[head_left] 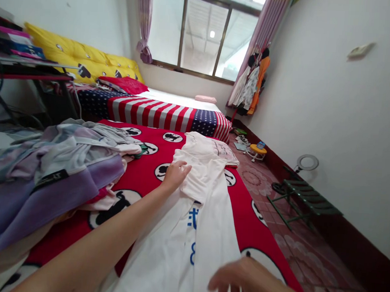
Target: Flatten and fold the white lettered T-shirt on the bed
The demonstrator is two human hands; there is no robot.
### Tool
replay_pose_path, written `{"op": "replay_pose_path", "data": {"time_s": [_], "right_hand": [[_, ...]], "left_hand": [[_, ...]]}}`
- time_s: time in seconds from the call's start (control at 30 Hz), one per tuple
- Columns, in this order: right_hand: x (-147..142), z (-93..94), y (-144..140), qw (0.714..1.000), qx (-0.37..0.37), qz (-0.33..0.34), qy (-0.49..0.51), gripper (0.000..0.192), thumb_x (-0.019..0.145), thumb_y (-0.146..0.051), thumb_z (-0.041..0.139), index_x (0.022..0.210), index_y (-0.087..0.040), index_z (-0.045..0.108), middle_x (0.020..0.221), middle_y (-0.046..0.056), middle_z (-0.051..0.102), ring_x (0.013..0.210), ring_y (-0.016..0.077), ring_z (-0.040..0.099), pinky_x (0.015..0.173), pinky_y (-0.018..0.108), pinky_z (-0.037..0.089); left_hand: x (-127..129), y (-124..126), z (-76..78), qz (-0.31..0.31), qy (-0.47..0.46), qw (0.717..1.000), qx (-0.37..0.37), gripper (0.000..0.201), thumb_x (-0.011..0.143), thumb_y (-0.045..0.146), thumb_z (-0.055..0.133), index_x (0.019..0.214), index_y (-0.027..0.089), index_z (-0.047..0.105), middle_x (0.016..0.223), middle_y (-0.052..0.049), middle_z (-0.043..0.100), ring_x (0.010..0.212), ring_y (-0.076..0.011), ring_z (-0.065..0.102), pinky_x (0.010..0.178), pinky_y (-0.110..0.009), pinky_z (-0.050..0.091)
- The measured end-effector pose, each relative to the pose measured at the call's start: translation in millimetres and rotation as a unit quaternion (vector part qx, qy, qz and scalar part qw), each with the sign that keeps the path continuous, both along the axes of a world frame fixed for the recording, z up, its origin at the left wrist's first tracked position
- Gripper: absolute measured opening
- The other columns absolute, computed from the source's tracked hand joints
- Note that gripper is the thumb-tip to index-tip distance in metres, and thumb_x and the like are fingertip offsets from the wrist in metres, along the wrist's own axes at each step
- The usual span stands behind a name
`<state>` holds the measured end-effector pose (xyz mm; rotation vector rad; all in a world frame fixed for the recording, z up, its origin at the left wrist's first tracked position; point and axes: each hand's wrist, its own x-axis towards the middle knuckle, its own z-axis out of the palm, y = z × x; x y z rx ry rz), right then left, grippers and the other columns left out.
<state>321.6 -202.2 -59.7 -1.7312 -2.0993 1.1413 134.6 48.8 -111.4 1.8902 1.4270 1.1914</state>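
Note:
A white shirt [217,225] with blue lettering lies lengthwise on the red blanket, its sides turned inward over the print. My left hand [177,175] rests on its far left part, fingers loosely stretched over the cloth. At the near end, my right hand [240,279] hovers over or touches the shirt; which one I cannot tell. Its fingers are bent but apart, and somewhat blurred. Just beyond the shirt lies a folded white garment [225,151] with a faint print.
A heap of clothes [92,175] covers the left of the red blanket [244,209]. Behind it stands a bed with a striped, starred cover [160,113]. On the right floor are a green folding stool [306,197], a ring light [307,162] and a small yellow stool [258,150].

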Motion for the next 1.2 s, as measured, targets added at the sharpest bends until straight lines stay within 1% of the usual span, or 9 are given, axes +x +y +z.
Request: {"op": "replay_pose_path", "data": {"time_s": [0.13, 0.27, 0.33, 0.47, 0.6, 0.83, 0.97, 1.1, 1.2], "right_hand": [[27.6, -0.6, 97.0, 0.984, 0.07, -0.128, 0.099, 0.024, 0.077, -0.033, 0.062, 0.091, -0.015, 0.068, 0.07, 0.002, 0.067, 0.058, 0.0127, 0.063, 0.05, 0.019, 0.043], [59.3, -11.3, 189.9, 0.919, 0.144, -0.315, 0.186, 0.023, 0.067, -0.027, 0.069, 0.086, -0.017, 0.064, 0.074, 0.003, 0.067, 0.054, 0.0128, 0.063, 0.046, 0.021, 0.046], [72.1, -15.5, 224.0, 0.898, 0.163, -0.357, 0.198, 0.021, 0.068, -0.025, 0.066, 0.087, -0.018, 0.062, 0.071, 0.003, 0.066, 0.052, 0.0116, 0.061, 0.046, 0.021, 0.047], [87.5, -25.5, 270.7, 0.882, 0.204, -0.388, 0.171, 0.031, 0.068, -0.019, 0.061, 0.099, -0.016, 0.063, 0.067, 0.001, 0.064, 0.049, 0.0105, 0.057, 0.045, 0.02, 0.044], [93.1, -33.2, 295.3, 0.884, 0.23, -0.381, 0.145, 0.038, 0.059, -0.013, 0.066, 0.097, -0.014, 0.068, 0.072, 0.002, 0.066, 0.057, 0.0128, 0.06, 0.052, 0.023, 0.046], [96.5, -25.7, 308.7, 0.911, 0.209, -0.32, 0.152, 0.02, 0.058, -0.022, 0.075, 0.073, -0.013, 0.066, 0.065, 0.004, 0.067, 0.06, 0.0167, 0.063, 0.06, 0.029, 0.051], [95.4, -27.8, 313.5, 0.91, 0.233, -0.326, 0.107, 0.014, 0.06, -0.024, 0.072, 0.067, -0.014, 0.064, 0.062, 0.004, 0.066, 0.06, 0.0168, 0.062, 0.059, 0.029, 0.05], [94.1, -38.0, 315.2, 0.901, 0.278, -0.334, 0.001, 0.008, 0.057, -0.019, 0.07, 0.055, -0.016, 0.063, 0.054, 0.003, 0.061, 0.065, 0.0209, 0.06, 0.063, 0.031, 0.046], [89.0, -40.1, 312.4, 0.882, 0.316, -0.342, -0.066, 0.003, 0.058, -0.014, 0.064, 0.059, -0.016, 0.066, 0.069, 0.007, 0.066, 0.079, 0.0253, 0.06, 0.073, 0.034, 0.045]], "left_hand": [[11.5, 20.3, 2.5, 0.033, -0.014, 0.999, -0.015, 0.046, 0.069, 0.027, 0.073, 0.112, 0.012, 0.063, 0.111, -0.016, 0.066, 0.107, -0.0297, 0.06, 0.093, -0.041, 0.046], [17.7, 21.8, -9.9, 0.012, -0.029, 0.999, -0.034, 0.039, 0.065, 0.014, 0.071, 0.104, 0.015, 0.068, 0.103, -0.01, 0.07, 0.096, -0.0254, 0.065, 0.087, -0.035, 0.049], [17.6, 17.6, -15.1, -0.005, -0.036, 0.999, -0.03, 0.033, 0.068, 0.01, 0.067, 0.1, 0.018, 0.07, 0.102, -0.007, 0.071, 0.095, -0.0219, 0.065, 0.088, -0.032, 0.049], [13.9, 12.1, -16.0, -0.023, -0.083, 0.996, -0.018, 0.024, 0.072, 0.01, 0.063, 0.093, 0.019, 0.072, 0.097, -0.004, 0.073, 0.091, -0.0195, 0.066, 0.087, -0.029, 0.048], [12.8, 11.8, -15.0, -0.015, -0.117, 0.993, 0.001, 0.01, 0.073, 0.017, 0.068, 0.083, 0.018, 0.07, 0.088, -0.003, 0.072, 0.084, -0.0183, 0.066, 0.081, -0.028, 0.048], [10.2, 14.1, -14.2, 0.036, -0.1, 0.992, 0.061, 0.007, 0.07, 0.015, 0.071, 0.072, 0.018, 0.065, 0.078, -0.001, 0.065, 0.077, -0.0168, 0.061, 0.075, -0.027, 0.048], [7.4, 15.3, -14.1, 0.051, -0.097, 0.99, 0.084, 0.022, 0.067, -0.001, 0.057, 0.07, 0.018, 0.065, 0.079, -0.002, 0.057, 0.077, -0.016, 0.059, 0.073, -0.027, 0.049], [7.3, 14.1, -16.8, 0.032, -0.089, 0.989, 0.116, 0.036, 0.064, -0.009, 0.045, 0.073, 0.019, 0.067, 0.089, -0.004, 0.053, 0.088, -0.0173, 0.058, 0.082, -0.029, 0.049], [8.0, 13.0, -17.6, 0.01, -0.071, 0.989, 0.127, 0.041, 0.062, -0.011, 0.042, 0.073, 0.019, 0.067, 0.095, -0.005, 0.053, 0.097, -0.0186, 0.058, 0.092, -0.032, 0.048]]}}
